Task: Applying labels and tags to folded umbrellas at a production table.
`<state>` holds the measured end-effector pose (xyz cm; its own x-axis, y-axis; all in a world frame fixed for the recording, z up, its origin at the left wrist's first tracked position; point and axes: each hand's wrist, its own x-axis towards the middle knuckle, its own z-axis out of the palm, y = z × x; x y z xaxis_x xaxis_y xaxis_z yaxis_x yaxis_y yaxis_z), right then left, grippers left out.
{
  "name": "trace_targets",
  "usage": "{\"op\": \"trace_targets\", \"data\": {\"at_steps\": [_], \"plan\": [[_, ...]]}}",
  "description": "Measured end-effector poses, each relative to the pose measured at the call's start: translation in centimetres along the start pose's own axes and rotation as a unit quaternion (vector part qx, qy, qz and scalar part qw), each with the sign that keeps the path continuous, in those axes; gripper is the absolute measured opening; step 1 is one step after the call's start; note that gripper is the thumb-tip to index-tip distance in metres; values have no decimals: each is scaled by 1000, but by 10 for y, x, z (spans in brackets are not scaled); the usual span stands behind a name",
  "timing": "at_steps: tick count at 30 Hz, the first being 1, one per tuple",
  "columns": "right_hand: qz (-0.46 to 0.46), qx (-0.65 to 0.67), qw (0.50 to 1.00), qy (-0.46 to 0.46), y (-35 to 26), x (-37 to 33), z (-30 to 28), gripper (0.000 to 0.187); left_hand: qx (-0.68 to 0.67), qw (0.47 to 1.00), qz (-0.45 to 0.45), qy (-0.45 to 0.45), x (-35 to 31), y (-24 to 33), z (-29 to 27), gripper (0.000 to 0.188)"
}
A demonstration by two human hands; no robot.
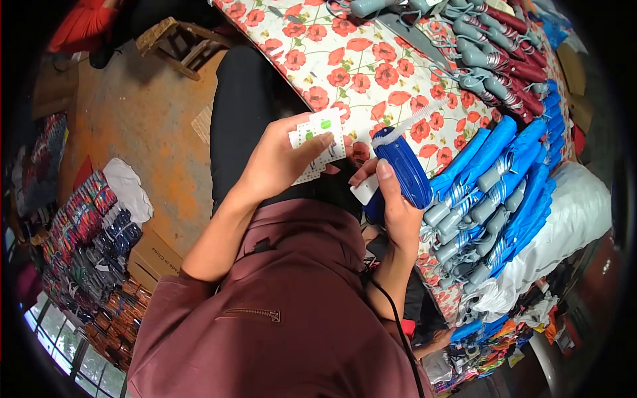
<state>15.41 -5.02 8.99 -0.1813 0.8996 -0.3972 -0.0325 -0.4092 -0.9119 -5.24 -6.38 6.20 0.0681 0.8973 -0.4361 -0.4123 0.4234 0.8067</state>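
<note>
My left hand (272, 159) is closed on a small fanned stack of white hang tags (332, 147) with green marks and dotted edges, the thumb lying over their front. Just to the right, my right hand (400, 211) grips a blue tagging gun (408, 169), its thumb along the side. From the gun's upper end a strip of clear plastic fasteners (419, 118) sticks out over the table. A white piece (363, 192) shows by the fingers of my right hand; whether it belongs to the gun I cannot tell. Both hands are above my lap at the table's near edge.
A table with a red-poppy cloth (371, 66) lies ahead. Folded blue umbrellas (481, 179) with grey handles are stacked at right, dark red umbrellas (521, 69) beyond. A wooden stool (176, 46) stands far left; bundled umbrellas (86, 212) and a cardboard box (154, 257) are at left.
</note>
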Motion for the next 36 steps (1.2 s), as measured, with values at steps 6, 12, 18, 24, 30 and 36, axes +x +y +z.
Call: {"op": "trace_targets", "data": {"at_steps": [6,12,18,24,30,36], "plan": [[-31,-30,998,-37,-4,-7,0,32,105,993,34,31,-7,16,15,18],[-38,-42,998,-40,-7,-11,2,28,153,986,59,34,-11,17,16,15],[-49,-22,998,-29,-5,-13,7,23,223,968,103,53,-12,8,9,13],[-57,-74,994,-49,-7,-14,0,29,280,923,262,-25,-7,3,4,10],[-119,-94,988,-28,-1,-8,2,25,320,939,120,40,-14,13,8,17],[-255,-70,964,33,17,-7,2,24,351,927,130,31,0,8,13,18]]}}
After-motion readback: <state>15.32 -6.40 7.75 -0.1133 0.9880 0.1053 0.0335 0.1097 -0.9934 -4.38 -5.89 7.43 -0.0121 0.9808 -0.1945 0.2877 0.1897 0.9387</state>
